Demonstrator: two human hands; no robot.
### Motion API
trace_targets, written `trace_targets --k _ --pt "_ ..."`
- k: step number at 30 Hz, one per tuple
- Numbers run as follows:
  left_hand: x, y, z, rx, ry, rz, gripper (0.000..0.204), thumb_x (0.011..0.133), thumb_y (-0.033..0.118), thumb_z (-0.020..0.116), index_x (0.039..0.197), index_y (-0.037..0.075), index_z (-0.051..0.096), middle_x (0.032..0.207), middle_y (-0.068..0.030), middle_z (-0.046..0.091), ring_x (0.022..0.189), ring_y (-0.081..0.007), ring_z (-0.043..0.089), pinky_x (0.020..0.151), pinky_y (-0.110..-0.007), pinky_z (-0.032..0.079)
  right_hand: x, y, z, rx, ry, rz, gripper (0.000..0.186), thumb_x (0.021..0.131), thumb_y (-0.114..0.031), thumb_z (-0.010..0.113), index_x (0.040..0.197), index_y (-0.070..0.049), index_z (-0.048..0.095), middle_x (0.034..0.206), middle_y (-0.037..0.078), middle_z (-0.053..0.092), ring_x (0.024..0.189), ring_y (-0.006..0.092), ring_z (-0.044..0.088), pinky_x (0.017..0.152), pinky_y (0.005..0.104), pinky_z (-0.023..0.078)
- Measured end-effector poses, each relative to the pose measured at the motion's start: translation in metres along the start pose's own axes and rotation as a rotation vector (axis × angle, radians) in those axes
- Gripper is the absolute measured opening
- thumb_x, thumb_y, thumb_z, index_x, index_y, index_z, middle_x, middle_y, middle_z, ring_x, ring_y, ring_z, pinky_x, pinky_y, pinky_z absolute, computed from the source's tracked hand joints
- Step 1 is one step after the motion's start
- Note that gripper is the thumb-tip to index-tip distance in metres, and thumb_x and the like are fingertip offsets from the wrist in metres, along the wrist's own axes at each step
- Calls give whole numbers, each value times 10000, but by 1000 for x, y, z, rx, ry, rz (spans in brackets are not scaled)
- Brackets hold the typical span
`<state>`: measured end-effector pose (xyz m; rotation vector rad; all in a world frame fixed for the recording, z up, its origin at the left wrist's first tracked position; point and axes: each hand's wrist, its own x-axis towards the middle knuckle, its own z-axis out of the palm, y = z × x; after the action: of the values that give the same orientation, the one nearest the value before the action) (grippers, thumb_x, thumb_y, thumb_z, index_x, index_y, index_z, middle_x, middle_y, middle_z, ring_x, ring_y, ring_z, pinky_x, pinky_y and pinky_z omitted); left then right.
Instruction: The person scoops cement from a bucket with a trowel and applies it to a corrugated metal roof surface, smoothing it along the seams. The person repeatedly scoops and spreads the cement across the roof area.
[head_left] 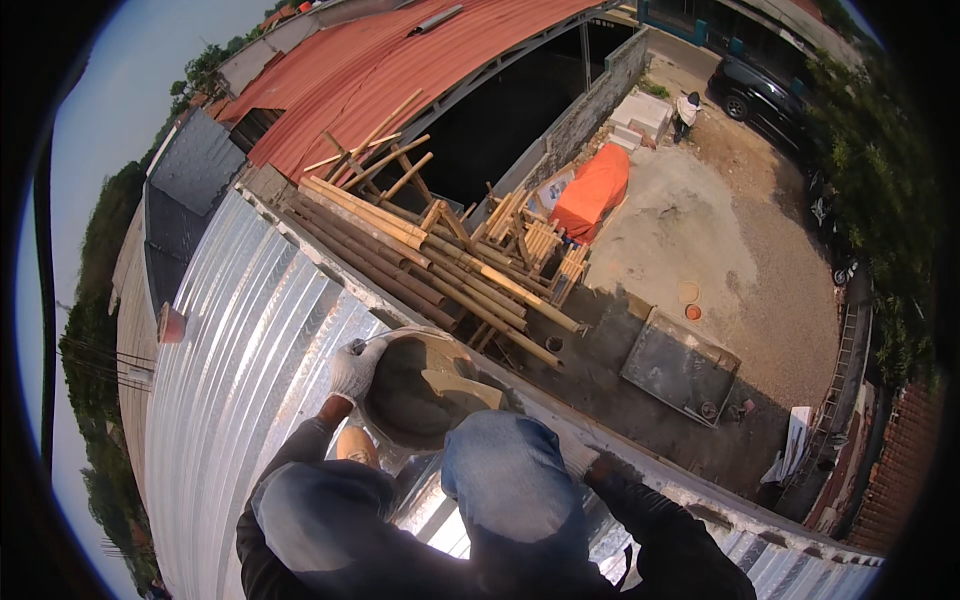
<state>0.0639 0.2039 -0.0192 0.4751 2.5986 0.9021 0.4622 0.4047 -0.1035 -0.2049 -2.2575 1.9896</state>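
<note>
A roof of ribbed, shiny silver metal sheet (230, 330) spreads under the person, and across from it slopes a larger-ribbed red roof (340, 85). Below lies a yard with a broad spread of pale grey, grainy material (670, 225). Round, smooth bamboo poles (470, 285), tan to dark brown, lie heaped beside the rough concrete wall top (545, 400). A shallow rectangular trough (668, 400) on the ground has a smooth grey surface inside, and a creased orange sheet (592, 195) drapes a bulky shape. Right before the person's knees, by the wall top, sits the round basin (436, 346), holding wet-looking grey mortar (400, 388) and a flat tan piece (465, 388). The gloved left hand (357, 368) grips the basin's left rim; the gloved right hand (578, 455) is mostly hidden behind a knee, so its grip cannot be told. Smallest, an orange bucket (693, 312) stands in the yard, contents unclear
</note>
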Motion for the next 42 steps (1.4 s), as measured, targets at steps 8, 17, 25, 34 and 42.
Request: trace_targets --k 8,17,25,34,42 --pt "13 -9 11 -50 3 10 498 970 445 827 990 -53 813 825 -124 788 785 -150 700 759 -393 562 -7 -5 45 515 231 300 353 1095 -239 704 1367 -17 732 1215 146 795 1113 253 755 1009 393 579" --pt "-6 16 14 -165 -117 36 373 918 336 896 955 -21 797 815 -34 743 759 -104 637 701 -336 544 14 54 102 1067 189 724 332 1099 -208 736 1364 -10 724 1229 98 784 1084 184 749 971 375 599" --pt "-3 -54 -31 -269 -254 -75 106 891 77 804 960 12 757 862 -29 741 757 -117 683 683 -304 562 40 -69 66 -36 -14 613 388 957 -357 847 1121 -11 786 986 141 776 927 222 721 888 387 554" --pt "-14 -83 -59 -588 -270 -206 118 863 45 734 970 -3 729 836 -2 681 763 -116 612 703 -299 515 57 -98 101 284 137 754 199 896 -173 856 987 -39 740 868 25 723 834 109 658 771 317 526" --pt "26 -122 -172 -975 -8 -278 460 786 -39 722 1244 -75 739 1096 -152 780 937 -256 769 889 -364 636 76 -91 136 186 384 626 188 926 -133 862 986 -43 709 818 26 710 687 110 648 635 294 525"
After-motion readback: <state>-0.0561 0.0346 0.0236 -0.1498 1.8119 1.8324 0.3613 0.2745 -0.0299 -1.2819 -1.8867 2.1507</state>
